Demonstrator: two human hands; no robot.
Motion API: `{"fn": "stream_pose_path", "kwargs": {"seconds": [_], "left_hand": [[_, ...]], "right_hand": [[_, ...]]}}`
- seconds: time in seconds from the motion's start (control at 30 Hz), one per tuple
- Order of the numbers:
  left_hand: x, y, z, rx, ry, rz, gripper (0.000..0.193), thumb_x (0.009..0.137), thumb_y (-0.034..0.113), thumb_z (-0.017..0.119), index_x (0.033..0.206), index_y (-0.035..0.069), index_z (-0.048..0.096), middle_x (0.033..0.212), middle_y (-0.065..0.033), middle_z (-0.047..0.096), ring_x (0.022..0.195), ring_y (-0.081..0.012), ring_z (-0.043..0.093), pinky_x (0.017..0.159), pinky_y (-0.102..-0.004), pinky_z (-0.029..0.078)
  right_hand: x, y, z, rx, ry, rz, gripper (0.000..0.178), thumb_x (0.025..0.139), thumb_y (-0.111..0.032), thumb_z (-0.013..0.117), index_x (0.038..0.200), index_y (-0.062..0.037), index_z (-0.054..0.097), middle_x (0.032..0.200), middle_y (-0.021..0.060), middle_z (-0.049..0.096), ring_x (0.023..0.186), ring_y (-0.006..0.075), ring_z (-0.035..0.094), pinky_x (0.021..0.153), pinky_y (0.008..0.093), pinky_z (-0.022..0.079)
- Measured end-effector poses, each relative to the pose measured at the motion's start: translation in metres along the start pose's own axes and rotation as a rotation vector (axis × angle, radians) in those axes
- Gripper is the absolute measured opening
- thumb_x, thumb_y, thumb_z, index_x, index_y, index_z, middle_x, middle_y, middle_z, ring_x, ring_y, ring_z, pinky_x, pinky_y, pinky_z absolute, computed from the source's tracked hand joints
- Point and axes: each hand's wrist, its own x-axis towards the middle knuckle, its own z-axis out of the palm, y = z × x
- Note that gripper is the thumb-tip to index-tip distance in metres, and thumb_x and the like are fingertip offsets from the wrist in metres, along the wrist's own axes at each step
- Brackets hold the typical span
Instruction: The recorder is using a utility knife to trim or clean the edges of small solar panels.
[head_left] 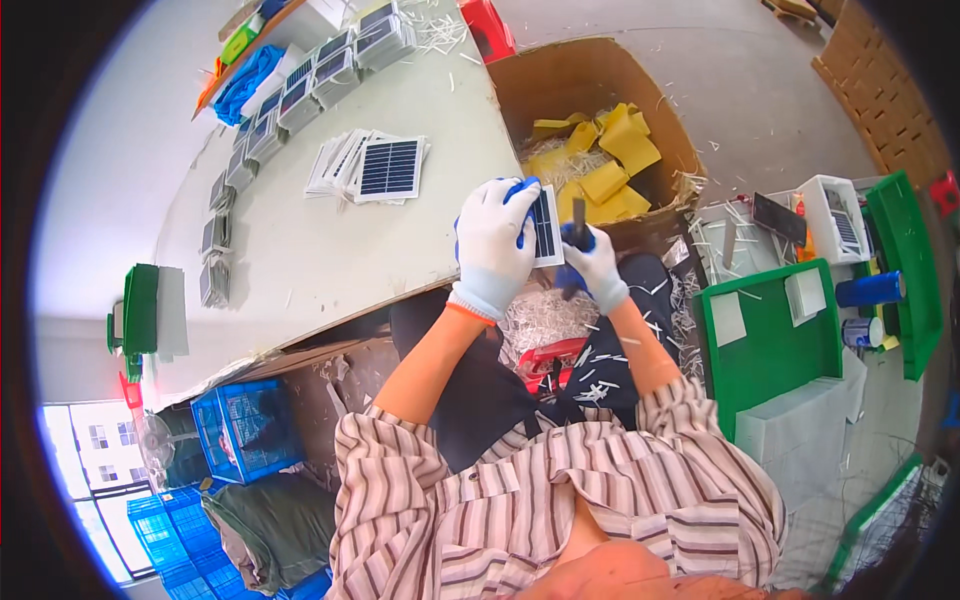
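My left hand (pixel 494 240), in a white and blue work glove, presses a small solar panel (pixel 545 230) with a white border at the table's edge, so that part of the panel juts past it. My right hand (pixel 598 270), gloved alike, is closed around a dark, flat-ended tool (pixel 579 213) held upright just beside the panel's outer edge. Whether it is a knife or a scraper I cannot tell. On the table, left of my hands, lies a fanned pile of similar solar panels (pixel 389 168).
Stacks of panels (pixel 300 105) line the table's far left side. Ahead stands a cardboard box (pixel 655 90) with yellow pieces and white strips. At right are a green tray (pixel 770 350), a white bin (pixel 825 205) and a blue cylinder (pixel 870 289). White offcuts (pixel 545 322) cover my lap area.
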Motion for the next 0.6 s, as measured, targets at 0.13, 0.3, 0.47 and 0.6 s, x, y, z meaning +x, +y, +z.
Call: {"fn": "stream_pose_path", "kwargs": {"seconds": [0.13, 0.3, 0.47, 0.6], "left_hand": [[-0.001, -0.004, 0.005, -0.025, 0.022, 0.007, 0.039, 0.073, -0.001, 0.059, 0.11, 0.007, 0.065, 0.109, -0.0147, 0.061, 0.103, -0.0333, 0.056, 0.091, -0.0417, 0.045], [-0.002, -0.004, 0.004, 0.03, 0.024, -0.012, 0.042, 0.073, 0.0, 0.06, 0.114, 0.009, 0.064, 0.108, -0.014, 0.061, 0.104, -0.0327, 0.056, 0.091, -0.0423, 0.045], [0.0, 0.005, 0.006, 0.1, 0.027, -0.085, 0.042, 0.074, 0.006, 0.062, 0.116, 0.006, 0.062, 0.11, -0.0152, 0.059, 0.106, -0.0338, 0.053, 0.093, -0.0435, 0.042], [0.0, 0.007, 0.007, 0.15, 0.006, -0.085, 0.042, 0.075, 0.007, 0.062, 0.116, 0.003, 0.061, 0.111, -0.0161, 0.058, 0.107, -0.0347, 0.052, 0.093, -0.044, 0.042]], "right_hand": [[0.013, -0.001, 0.014, 0.054, -0.156, -0.103, 0.019, 0.079, -0.012, 0.072, 0.092, -0.001, 0.066, 0.078, 0.0016, 0.066, 0.07, 0.0065, 0.06, 0.065, 0.0248, 0.05], [-0.065, -0.012, 0.038, -0.254, -0.341, -0.414, 0.017, 0.074, -0.014, 0.078, 0.074, -0.0039, 0.064, 0.071, 0.0047, 0.066, 0.066, 0.0094, 0.061, 0.064, 0.0261, 0.05], [-0.048, 0.026, 0.047, -0.068, 0.215, -0.139, 0.039, 0.083, -0.002, 0.063, 0.119, -0.004, 0.047, 0.091, 0.0107, 0.066, 0.078, 0.02, 0.065, 0.074, 0.0307, 0.051], [0.018, 0.044, 0.077, -0.024, 0.366, -0.399, 0.035, 0.084, -0.003, 0.066, 0.115, -0.0052, 0.049, 0.096, 0.01, 0.063, 0.088, 0.0196, 0.064, 0.08, 0.0311, 0.05]]}}
